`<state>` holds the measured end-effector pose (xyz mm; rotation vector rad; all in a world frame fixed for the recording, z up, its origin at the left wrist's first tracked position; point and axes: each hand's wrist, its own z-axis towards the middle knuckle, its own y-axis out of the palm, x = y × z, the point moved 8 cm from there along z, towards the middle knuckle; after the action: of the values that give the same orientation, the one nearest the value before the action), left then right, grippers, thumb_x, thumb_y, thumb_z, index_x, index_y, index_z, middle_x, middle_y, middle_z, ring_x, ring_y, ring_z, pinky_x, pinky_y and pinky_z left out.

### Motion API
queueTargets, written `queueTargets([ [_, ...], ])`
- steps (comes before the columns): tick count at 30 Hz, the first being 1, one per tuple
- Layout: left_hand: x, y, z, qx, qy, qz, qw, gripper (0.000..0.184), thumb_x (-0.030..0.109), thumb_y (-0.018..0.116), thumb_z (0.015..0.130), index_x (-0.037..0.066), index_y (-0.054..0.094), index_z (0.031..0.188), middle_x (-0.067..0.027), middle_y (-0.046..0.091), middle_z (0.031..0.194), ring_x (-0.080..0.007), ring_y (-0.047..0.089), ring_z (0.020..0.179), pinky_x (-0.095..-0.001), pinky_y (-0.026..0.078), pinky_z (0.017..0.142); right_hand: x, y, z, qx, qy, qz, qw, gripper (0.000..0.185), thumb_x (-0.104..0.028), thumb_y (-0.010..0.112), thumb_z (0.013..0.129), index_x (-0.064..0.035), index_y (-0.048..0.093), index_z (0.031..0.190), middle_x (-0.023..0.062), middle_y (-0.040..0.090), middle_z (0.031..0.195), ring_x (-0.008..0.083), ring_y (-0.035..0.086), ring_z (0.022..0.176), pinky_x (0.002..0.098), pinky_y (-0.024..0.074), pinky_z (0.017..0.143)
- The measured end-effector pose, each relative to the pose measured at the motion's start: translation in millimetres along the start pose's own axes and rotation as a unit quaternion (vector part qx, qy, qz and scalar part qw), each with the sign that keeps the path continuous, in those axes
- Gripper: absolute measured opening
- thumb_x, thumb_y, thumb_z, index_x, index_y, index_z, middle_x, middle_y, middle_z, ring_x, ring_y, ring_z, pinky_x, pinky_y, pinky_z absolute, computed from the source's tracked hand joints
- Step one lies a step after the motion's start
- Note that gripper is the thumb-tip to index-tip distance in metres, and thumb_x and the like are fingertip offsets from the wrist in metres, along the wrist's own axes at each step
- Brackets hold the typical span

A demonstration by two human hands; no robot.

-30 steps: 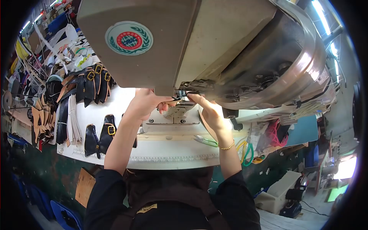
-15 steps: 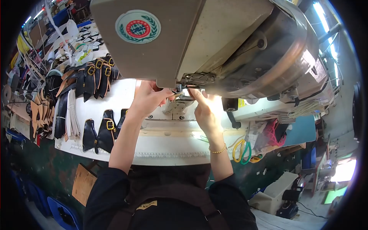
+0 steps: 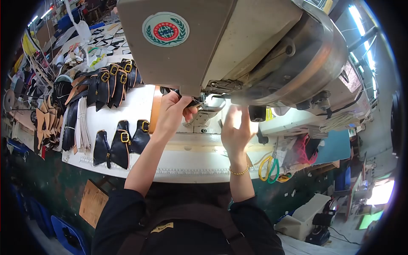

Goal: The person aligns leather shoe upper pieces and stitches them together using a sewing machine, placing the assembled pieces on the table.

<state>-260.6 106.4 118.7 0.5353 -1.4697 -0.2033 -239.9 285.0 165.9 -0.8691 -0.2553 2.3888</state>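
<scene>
In the head view, my left hand point(image 3: 172, 112) is closed on a black leather piece point(image 3: 166, 90) beside the needle area of a sewing machine point(image 3: 178, 68). Most of that piece is hidden by my fingers and the machine head. A metal post bed point(image 3: 207, 117) stands just right of my fingers. My right hand point(image 3: 235, 131) is raised under the machine arm, apart from the leather, with fingers stretched upward; the fingertips are partly blurred. Left of my forearm lie black leather pieces with gold buckles point(image 3: 120, 146).
More buckled black straps point(image 3: 110, 85) lie at the back left of the white table point(image 3: 140, 100). Tan leather pieces point(image 3: 49, 121) and bundled white strips point(image 3: 82, 125) are at far left. Scissors with yellow and green handles point(image 3: 274, 170) hang at the front edge, near a blue sheet point(image 3: 333, 144).
My right hand has drawn away from the needle area, to the right and down. The left hand still grips the leather by the needle. The whole view has shifted slightly.
</scene>
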Motion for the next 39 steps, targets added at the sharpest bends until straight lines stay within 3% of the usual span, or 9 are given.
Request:
queueTargets([
  [5, 6, -5, -17, 0.031, 0.055, 0.105, 0.992, 0.026, 0.016, 0.052, 0.087, -0.003, 0.059, 0.069, -0.0057, 0.052, 0.052, -0.0100, 0.043, 0.043, -0.0198, 0.034, 0.041, 17, 17, -10, -0.017, 0.038, 0.013, 0.999, 0.025, 0.003, 0.054, 0.078, -0.0023, 0.059, 0.101, 0.0060, 0.060, 0.077, 0.0120, 0.044, 0.052, 0.0220, 0.0384, 0.051],
  [21, 1, 9, -41, 0.151, 0.151, 0.136, 0.967, 0.046, 0.022, 0.055, 0.087, 0.006, 0.044, 0.046, -0.0003, 0.043, 0.046, -0.0079, 0.036, 0.043, -0.0190, 0.027, 0.043, 17, 15, -14, -0.014, 0.027, 0.038, 0.999, 0.016, 0.007, 0.051, 0.078, -0.0011, 0.058, 0.090, 0.0031, 0.060, 0.077, 0.0131, 0.046, 0.057, 0.0209, 0.0400, 0.055],
  [28, 3, 10, -45, 0.129, 0.122, 0.176, 0.968, 0.039, 0.023, 0.049, 0.091, 0.006, 0.046, 0.056, 0.0017, 0.042, 0.051, -0.0053, 0.032, 0.045, -0.0193, 0.024, 0.043, 38, 22, -1, 0.022, 0.188, 0.194, 0.963, 0.008, -0.001, 0.050, 0.079, -0.0007, 0.056, 0.085, 0.0046, 0.052, 0.075, 0.0131, 0.043, 0.065, 0.0227, 0.0371, 0.068],
  [30, 20, 21, -74, 0.052, 0.174, 0.194, 0.964, 0.030, 0.022, 0.044, 0.093, 0.005, 0.049, 0.069, 0.0019, 0.043, 0.058, -0.0046, 0.032, 0.049, -0.0183, 0.024, 0.044, 57, 34, -2, -0.007, 0.278, 0.237, 0.931, 0.009, -0.005, 0.048, 0.080, -0.0011, 0.055, 0.083, 0.0054, 0.049, 0.075, 0.0133, 0.042, 0.068, 0.0238, 0.0350, 0.072],
  [32, 54, -16, -102, 0.135, 0.311, 0.252, 0.907, 0.022, 0.019, 0.042, 0.093, 0.006, 0.049, 0.077, 0.0016, 0.044, 0.063, -0.0044, 0.034, 0.053, -0.0173, 0.026, 0.048, 73, 34, -4, -0.002, 0.247, 0.281, 0.927, 0.011, -0.004, 0.049, 0.080, -0.0003, 0.055, 0.088, 0.0068, 0.051, 0.079, 0.0140, 0.044, 0.072, 0.0250, 0.0365, 0.073],
  [35, 69, -56, -71, 0.196, 0.164, 0.308, 0.916, 0.029, 0.026, 0.042, 0.092, 0.000, 0.053, 0.099, -0.0066, 0.055, 0.085, -0.0106, 0.046, 0.075, -0.0216, 0.036, 0.068, 88, 30, -25, 0.001, 0.172, 0.399, 0.901, 0.023, -0.003, 0.050, 0.081, 0.0019, 0.055, 0.103, 0.0108, 0.056, 0.092, 0.0163, 0.051, 0.084, 0.0288, 0.0410, 0.077],
  [37, 18, -87, -19, 0.101, -0.050, 0.201, 0.973, 0.037, 0.031, 0.042, 0.091, -0.002, 0.051, 0.108, -0.0110, 0.056, 0.097, -0.0143, 0.048, 0.093, -0.0256, 0.038, 0.079, 54, 36, -17, -0.008, 0.291, 0.692, 0.660, 0.019, -0.009, 0.044, 0.086, 0.0002, 0.059, 0.095, 0.0115, 0.057, 0.089, 0.0173, 0.051, 0.078, 0.0245, 0.0407, 0.070],
  [38, 12, -86, -6, 0.101, -0.049, 0.204, 0.973, 0.037, 0.031, 0.042, 0.091, -0.002, 0.051, 0.108, -0.0110, 0.056, 0.097, -0.0143, 0.048, 0.093, -0.0256, 0.038, 0.079, 51, 33, -24, -0.007, 0.290, 0.694, 0.658, 0.019, -0.009, 0.044, 0.086, 0.0002, 0.059, 0.095, 0.0115, 0.057, 0.089, 0.0173, 0.051, 0.078, 0.0245, 0.0407, 0.070],
  [39, -1, -72, 4, 0.048, -0.069, 0.102, 0.991, 0.035, 0.028, 0.047, 0.090, -0.002, 0.050, 0.109, -0.0114, 0.057, 0.098, -0.0160, 0.051, 0.093, -0.0262, 0.040, 0.078, 34, 32, -34, -0.121, 0.242, 0.617, 0.739, 0.017, -0.008, 0.041, 0.085, -0.0012, 0.056, 0.085, 0.0098, 0.052, 0.080, 0.0156, 0.047, 0.074, 0.0261, 0.0384, 0.069],
])
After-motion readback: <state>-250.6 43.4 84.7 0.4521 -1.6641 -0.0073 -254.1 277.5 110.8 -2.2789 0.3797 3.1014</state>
